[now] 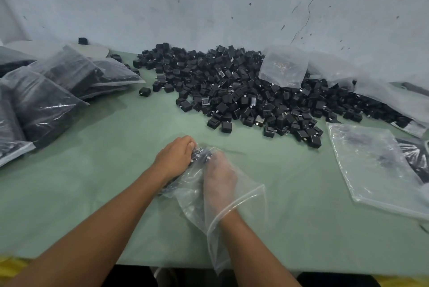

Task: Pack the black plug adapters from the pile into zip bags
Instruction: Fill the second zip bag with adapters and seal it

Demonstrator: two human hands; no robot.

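A big pile of black plug adapters (243,91) spreads across the far middle and right of the green table (92,189). A clear zip bag (246,196) lies in front of me. My right hand (219,177) is inside the bag up to the wrist, seen blurred through the plastic, with a few adapters (200,156) at its fingertips. Whether it grips them cannot be made out. My left hand (174,159) is outside the bag, its fingers curled round the bag's far end and the adapters in it.
Several filled zip bags (53,91) are stacked at the left. Empty clear bags (373,165) lie at the right, and another bag (283,66) sits on the pile. A grey wall stands behind the table. The table's front edge is close below my arms.
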